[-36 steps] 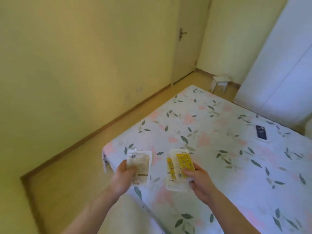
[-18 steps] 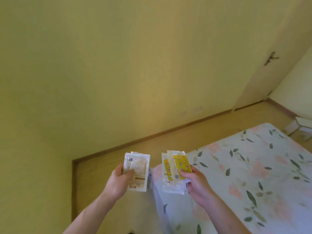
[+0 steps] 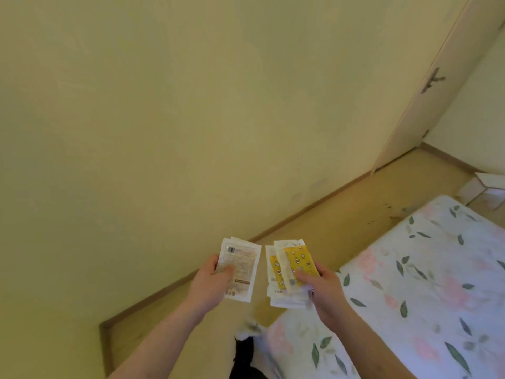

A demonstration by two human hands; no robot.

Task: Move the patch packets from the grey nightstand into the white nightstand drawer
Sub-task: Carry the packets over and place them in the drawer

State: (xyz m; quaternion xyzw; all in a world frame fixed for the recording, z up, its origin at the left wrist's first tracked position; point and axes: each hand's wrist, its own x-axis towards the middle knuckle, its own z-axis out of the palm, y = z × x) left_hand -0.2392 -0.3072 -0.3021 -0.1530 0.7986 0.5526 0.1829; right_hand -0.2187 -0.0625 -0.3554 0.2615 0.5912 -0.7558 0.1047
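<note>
My left hand (image 3: pixel 211 284) grips white patch packets (image 3: pixel 241 265) with a barcode and brown print, held flat in front of me. My right hand (image 3: pixel 322 288) grips a fanned stack of patch packets (image 3: pixel 291 266), white ones with yellow patterned patches on top. Both stacks hover side by side, a small gap apart, above the wooden floor near the bed corner. No nightstand, grey or white, is in view.
A bed (image 3: pixel 410 296) with a floral sheet fills the lower right. A yellow wall (image 3: pixel 164 119) stands ahead, with a strip of wooden floor (image 3: pixel 328 220) beside the bed. A closed door (image 3: pixel 437 86) is at the right; a white stool (image 3: pixel 483 187) stands near it.
The view has swung left and toward the wall, so the bed now sits further right. Both hands keep their packets and stay side by side.
</note>
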